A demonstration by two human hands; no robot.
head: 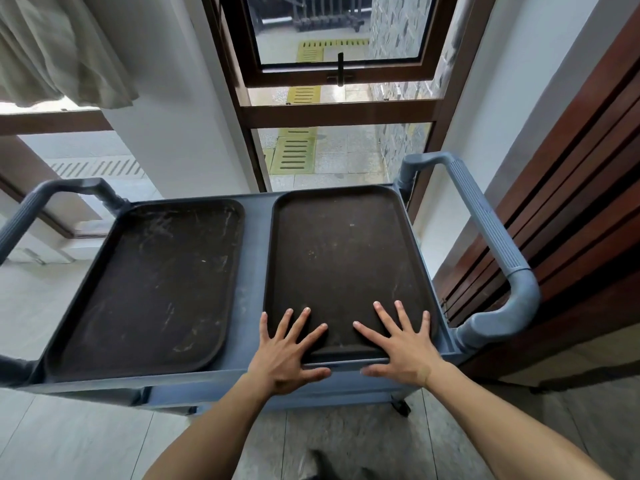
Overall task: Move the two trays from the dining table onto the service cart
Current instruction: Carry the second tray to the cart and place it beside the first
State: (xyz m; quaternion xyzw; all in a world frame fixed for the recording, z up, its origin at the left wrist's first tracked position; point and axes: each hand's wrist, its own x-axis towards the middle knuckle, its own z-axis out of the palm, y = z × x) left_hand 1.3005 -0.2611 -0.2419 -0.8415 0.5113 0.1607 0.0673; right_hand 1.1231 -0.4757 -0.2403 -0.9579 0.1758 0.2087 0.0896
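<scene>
Two dark brown trays lie side by side on the top shelf of the grey-blue service cart (254,271). The left tray (152,282) is scuffed with pale marks. The right tray (343,251) lies flat against the cart's right side. My left hand (287,351) and my right hand (401,348) both rest with fingers spread and straight over the near edge of the right tray, thumbs down at the cart's front rim. Neither hand holds anything.
The cart has ribbed handles on the left (24,216) and right (491,244). A brown-framed window (339,109) stands behind it, a dark wooden panel wall (571,202) on the right, a curtain (59,50) at top left. Tiled floor lies below.
</scene>
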